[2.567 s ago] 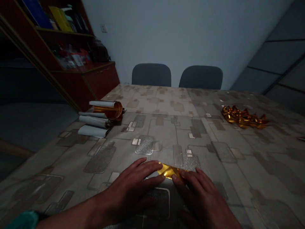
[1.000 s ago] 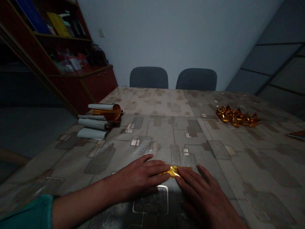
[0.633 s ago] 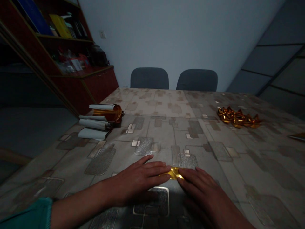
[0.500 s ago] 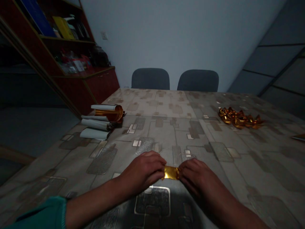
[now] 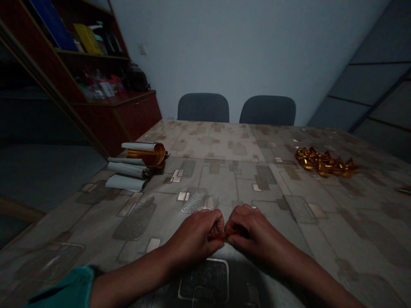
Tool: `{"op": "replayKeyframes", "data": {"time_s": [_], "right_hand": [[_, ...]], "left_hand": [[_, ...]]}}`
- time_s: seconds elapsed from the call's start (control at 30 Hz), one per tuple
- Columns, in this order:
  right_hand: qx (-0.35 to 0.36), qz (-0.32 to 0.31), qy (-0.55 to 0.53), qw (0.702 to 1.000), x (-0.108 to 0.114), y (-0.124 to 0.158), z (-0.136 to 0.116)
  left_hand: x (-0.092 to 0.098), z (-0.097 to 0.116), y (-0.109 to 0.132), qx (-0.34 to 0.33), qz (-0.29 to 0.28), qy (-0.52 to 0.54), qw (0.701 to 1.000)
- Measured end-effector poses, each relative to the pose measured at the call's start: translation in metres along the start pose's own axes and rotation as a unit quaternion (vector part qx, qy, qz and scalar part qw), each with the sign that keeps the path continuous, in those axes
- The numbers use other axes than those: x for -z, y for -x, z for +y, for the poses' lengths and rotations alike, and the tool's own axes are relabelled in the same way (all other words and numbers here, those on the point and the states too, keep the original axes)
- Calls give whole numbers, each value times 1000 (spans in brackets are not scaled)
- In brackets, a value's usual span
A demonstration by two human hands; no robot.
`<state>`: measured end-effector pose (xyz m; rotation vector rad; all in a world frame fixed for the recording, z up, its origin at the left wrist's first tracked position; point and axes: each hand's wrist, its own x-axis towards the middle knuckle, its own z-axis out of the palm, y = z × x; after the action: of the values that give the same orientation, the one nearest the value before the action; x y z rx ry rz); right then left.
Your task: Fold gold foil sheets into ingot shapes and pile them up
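Sheaf of curled sheets (image 5: 138, 160) at left on the table (image 5: 218, 147), pale outside and orange-gold within, well apart from the hands and in the same place as a moment earlier. Nearer, at lower left, a teal sleeve (image 5: 62, 288). Next toward the right, left hand (image 5: 199, 233) with fingers curled and thumb below, pinching one end of the foil piece (image 5: 225, 236). Foil piece at the near middle of the table, between the hands and mostly hidden — only dull reddish and yellow bits in sight at the fingertips; contact with the tabletop impossible to tell. Then right hand (image 5: 245, 226), in near-mirror pose, pinching the other end.

Chief change at this spot: a moment earlier, a flat gold face in plain view between hands set apart; now, hands almost together and flat face gone. By judgement, a passage from pressing flat to folding or gathering, both ends under control. Farther right, well apart, a heap of shiny gold pieces (image 5: 324, 163) — undisturbed. At the right edge, a thin object (image 5: 405, 189), cut off and too dim to identify.
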<state>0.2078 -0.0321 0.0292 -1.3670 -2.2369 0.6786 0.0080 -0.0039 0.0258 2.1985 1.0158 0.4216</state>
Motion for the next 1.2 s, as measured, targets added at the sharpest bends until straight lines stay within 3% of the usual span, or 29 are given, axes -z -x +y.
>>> {"op": "replayKeyframes", "data": {"time_s": [0.2, 0.43, 0.73, 0.93, 1.2], "right_hand": [[-82, 24, -181, 980, 5, -5, -9], [-102, -9, -353, 930, 10, -11, -13], [-129, 23, -422, 897, 0, -5, -4], [-116, 7, -431, 895, 2, -3, -8], [-126, 78, -340, 929, 10, -4, -15]], "left_hand": [[10, 6, 2, 89, 55, 246, 964], [21, 0, 3, 102, 110, 321, 935], [2, -7, 2, 116, 34, 495, 860], [1, -10, 4, 164, 81, 487, 854], [0, -6, 4, 150, 84, 499, 849]]}}
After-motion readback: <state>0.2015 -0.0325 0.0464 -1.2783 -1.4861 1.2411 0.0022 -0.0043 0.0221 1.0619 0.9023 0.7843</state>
